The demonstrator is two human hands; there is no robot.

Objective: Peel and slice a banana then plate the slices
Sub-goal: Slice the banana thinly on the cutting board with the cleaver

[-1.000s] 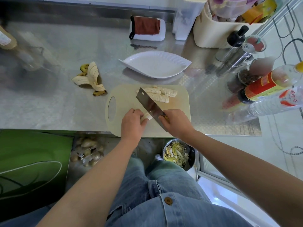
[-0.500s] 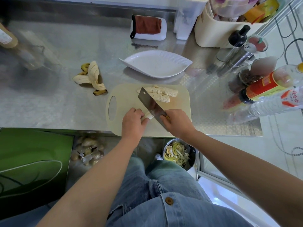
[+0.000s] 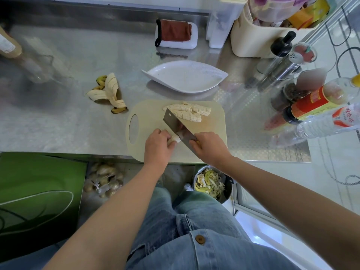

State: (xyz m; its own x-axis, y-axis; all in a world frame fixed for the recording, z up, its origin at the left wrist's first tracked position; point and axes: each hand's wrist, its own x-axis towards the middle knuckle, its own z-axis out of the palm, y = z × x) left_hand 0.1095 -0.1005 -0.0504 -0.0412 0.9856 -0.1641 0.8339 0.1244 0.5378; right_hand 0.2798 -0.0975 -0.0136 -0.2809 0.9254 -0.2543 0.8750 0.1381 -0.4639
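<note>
Our left hand (image 3: pixel 157 147) pinched the short stub of pale peeled banana (image 3: pixel 174 138) between curled fingers and thumb, holding it down on the near part of the beige plastic cutting board (image 3: pixel 150 115). Our right hand (image 3: pixel 209 146) was wrapped round the handle of the broad steel cleaver (image 3: pixel 174 122), and the fist hid the handle itself. The blade ran away from us toward the far left, and its flat lay right against the stub's cut face, just beside our left fingertips. We could not tell whether the edge was already through to the board.

The peeling was done. The spotted yellow banana peel (image 3: pixel 109 92) lay splayed open on the stainless steel counter (image 3: pixel 68 123), to the left of the board and apart from it. Most of the slicing looked done too. Two leaning rows of pale banana slices (image 3: pixel 187 113) lay at the far edge of the board, close by the blade's far end. Only the stub in our fingers was uncut, and we judged it good for a few more cuts at most.

Plating had not begun. The white leaf-shaped plate (image 3: pixel 185 76) sat just beyond the board and held no slices, so every slice was yet to be moved across.
</note>
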